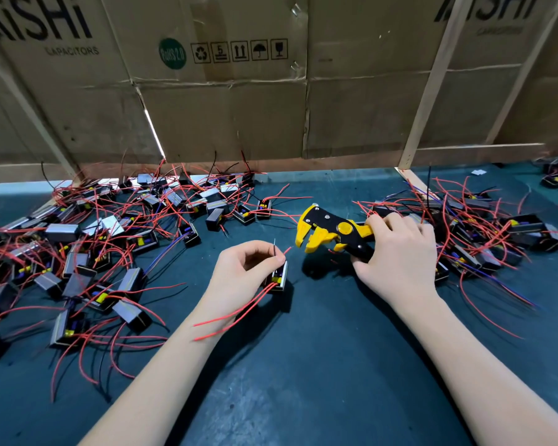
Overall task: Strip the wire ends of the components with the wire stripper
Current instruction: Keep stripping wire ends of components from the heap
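On the dark green mat [303,365], left hand [239,278] pinches small black boxy component's [279,278] thin wire [274,247] at fingertips [279,259]; right hand [397,252] grips yellow-black plastic wire stripper [332,231], jaws apart just beside wire.

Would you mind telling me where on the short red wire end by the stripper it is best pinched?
Probably just behind the tip of the red wire end, from its left, as the left hand does. The tip points right at the open mouth of the wire stripper, held by the right hand, so it must stay bare.
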